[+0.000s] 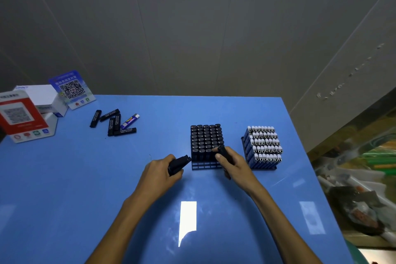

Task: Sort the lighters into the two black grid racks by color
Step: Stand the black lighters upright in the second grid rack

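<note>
Blue bench (107,178): left hand (159,170) and right hand (232,162) each grip black lighters (179,164) beside the near-full rack (205,165); light, rigid, likely slick, best pinched mid-body.

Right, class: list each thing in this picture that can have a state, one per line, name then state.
Left hand: grips black lighters.
Right hand: holds a black lighter at the rack's near edge.
Black-lighter rack: mostly filled, near row of cells open.
Blue-lighter rack: filled, lighters upright.
Loose black lighters: lying flat, unsorted.
Loose blue lighter: lying flat, unsorted.
</note>
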Demonstrator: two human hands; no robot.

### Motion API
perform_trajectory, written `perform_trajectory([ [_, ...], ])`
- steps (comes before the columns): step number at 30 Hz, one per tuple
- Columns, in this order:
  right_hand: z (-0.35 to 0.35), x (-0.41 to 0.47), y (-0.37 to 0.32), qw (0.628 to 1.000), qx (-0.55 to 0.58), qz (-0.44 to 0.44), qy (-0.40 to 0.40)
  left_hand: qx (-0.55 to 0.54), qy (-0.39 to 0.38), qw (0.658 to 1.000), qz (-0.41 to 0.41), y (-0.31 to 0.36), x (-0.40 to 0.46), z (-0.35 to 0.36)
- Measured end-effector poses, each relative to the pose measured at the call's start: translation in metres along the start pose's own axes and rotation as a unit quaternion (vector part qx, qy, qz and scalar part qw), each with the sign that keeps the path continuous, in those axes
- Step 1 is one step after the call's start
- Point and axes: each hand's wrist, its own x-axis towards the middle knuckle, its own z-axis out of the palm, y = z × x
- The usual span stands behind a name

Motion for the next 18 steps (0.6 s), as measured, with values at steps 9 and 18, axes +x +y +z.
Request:
perform_trajectory([
  [9,0.003,-0.001,0.004,0.999,-0.012,-0.026,0.02,-0.004,-0.002,1.0,0.002,-0.003,0.0,0.0],
  [18,0.003,0.006,0.014,0.998,0.024,-0.041,0.032,-0.01,-0.004,1.0,0.002,-0.007,0.003,0.001],
])
